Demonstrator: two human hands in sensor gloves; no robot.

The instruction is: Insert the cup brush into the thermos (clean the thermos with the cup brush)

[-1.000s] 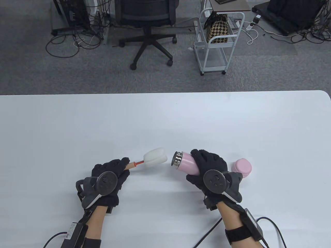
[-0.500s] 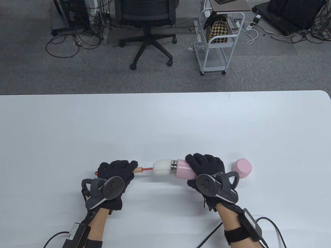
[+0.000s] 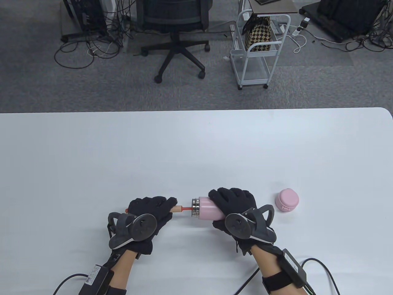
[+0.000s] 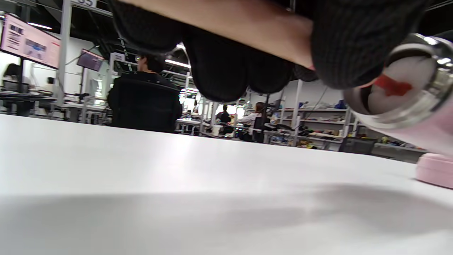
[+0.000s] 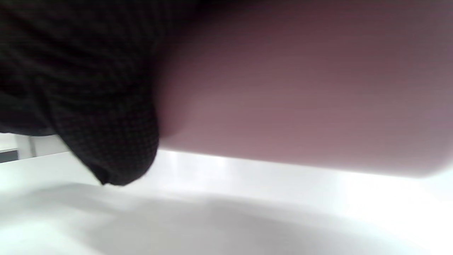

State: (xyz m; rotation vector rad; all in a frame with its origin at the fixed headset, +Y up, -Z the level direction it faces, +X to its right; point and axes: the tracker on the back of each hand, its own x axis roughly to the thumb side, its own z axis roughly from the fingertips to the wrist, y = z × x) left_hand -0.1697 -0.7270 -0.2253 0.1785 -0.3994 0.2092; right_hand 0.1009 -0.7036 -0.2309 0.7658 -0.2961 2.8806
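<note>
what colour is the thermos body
Pale pink, with a silver steel rim at the mouth; the thermos shows best in the table view.

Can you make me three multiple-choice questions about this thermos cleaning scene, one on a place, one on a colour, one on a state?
1. Where does the loose lid lie?
A. on the table, right of the right hand
B. on the thermos
C. in the left hand

2. What colour is the thermos body?
A. blue
B. pink
C. green

3. Where is the sponge head of the cup brush?
A. lying on the table
B. outside the mouth
C. inside the thermos

Answers:
1 A, it sits apart on the table.
2 B, pink with a steel rim.
3 C, only the handle shows, held by the left hand.
</note>
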